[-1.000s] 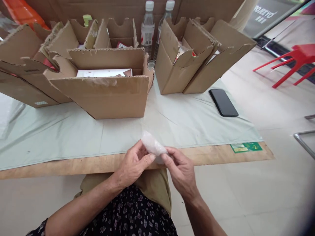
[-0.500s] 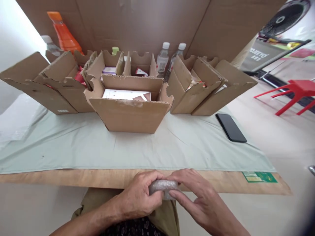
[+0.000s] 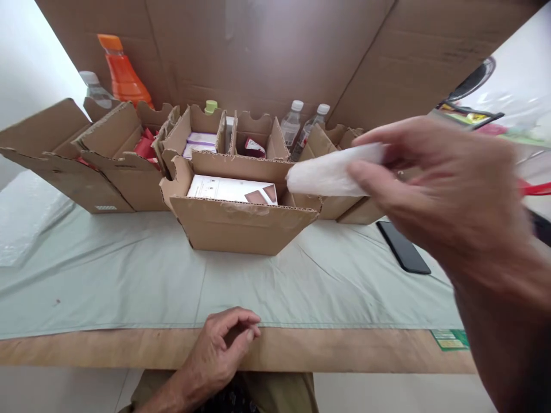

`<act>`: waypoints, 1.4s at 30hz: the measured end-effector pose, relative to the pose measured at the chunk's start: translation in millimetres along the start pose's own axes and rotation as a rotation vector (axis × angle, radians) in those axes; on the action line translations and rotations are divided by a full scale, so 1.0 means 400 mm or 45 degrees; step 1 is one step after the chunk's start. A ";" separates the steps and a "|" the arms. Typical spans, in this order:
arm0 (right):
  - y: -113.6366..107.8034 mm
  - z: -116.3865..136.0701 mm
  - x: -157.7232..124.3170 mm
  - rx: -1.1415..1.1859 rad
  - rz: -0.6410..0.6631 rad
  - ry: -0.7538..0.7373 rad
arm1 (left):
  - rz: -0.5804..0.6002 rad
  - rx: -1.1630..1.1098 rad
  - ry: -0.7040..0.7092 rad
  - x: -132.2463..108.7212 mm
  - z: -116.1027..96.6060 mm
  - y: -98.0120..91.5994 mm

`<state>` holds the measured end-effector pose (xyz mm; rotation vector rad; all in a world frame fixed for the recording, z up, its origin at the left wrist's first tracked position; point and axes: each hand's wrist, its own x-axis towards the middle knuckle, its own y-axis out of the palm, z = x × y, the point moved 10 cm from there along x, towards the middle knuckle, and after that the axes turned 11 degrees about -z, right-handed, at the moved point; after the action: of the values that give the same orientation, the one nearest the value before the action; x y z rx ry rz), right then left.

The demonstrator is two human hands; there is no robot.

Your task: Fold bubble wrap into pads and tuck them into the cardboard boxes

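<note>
Left hand (image 3: 228, 347): lower centre, grasping nothing, fingers loosely curled.
Front carton (image 3: 235, 228): centre, open-topped, probably set foremost for easy reach.
White bundle (image 3: 329, 171): right of centre, free end pointing left.
Right hand (image 3: 447, 178): right, pinching the bundle's end, likely leaving the rest clear.

- A tall brown cardboard panel (image 3: 267, 63) stands along the far side, creased, with a soft sheen at its upper middle.
- Far left, a white wall (image 3: 54, 34), brightly lit.
- Pale green cloth (image 3: 129, 275) covers the table, wrinkled, leaving a bare wooden edge (image 3: 344, 350) near.
- Pale floor (image 3: 387, 393) below, a joint line at left.
- Far right, a dark round fan (image 3: 476, 80), partly hidden.
</note>
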<state>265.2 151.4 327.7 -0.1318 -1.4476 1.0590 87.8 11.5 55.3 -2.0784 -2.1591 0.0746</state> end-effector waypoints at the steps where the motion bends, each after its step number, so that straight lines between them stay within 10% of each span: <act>1: 0.051 0.017 0.027 -0.146 0.084 -0.025 | -0.002 0.027 0.085 -0.003 -0.012 0.003; 6: 0.267 0.065 0.063 -0.683 0.610 -0.117 | 0.007 0.050 0.264 -0.017 -0.036 0.010; 14: 0.397 0.097 0.044 -0.604 0.789 -0.128 | -0.011 0.020 0.317 -0.014 -0.044 0.015; 19: 0.253 0.069 0.052 -0.542 0.575 -0.021 | -0.095 0.097 0.506 -0.036 -0.096 -0.053; 23: 0.061 0.004 -0.030 -0.154 0.170 0.092 | -0.574 0.424 0.453 -0.001 -0.100 -0.275; 27: 0.121 -0.084 -0.195 0.280 0.230 0.388 | -0.803 0.392 0.093 0.127 -0.048 -0.430; 31: 0.302 -0.062 -0.274 0.674 0.319 0.542 | -0.611 0.127 0.080 0.261 -0.055 -0.374; 34: 0.339 -0.061 -0.286 0.791 0.259 0.635 | -0.599 0.088 0.074 0.264 -0.071 -0.310; 42: 0.087 -0.093 -0.466 0.519 0.151 0.573 | -0.525 0.280 0.007 -0.048 -0.030 -0.190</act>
<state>319.8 69.6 161.3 -0.1522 -0.8112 1.3036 15.0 -11.6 76.0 -1.4866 -2.4025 0.2458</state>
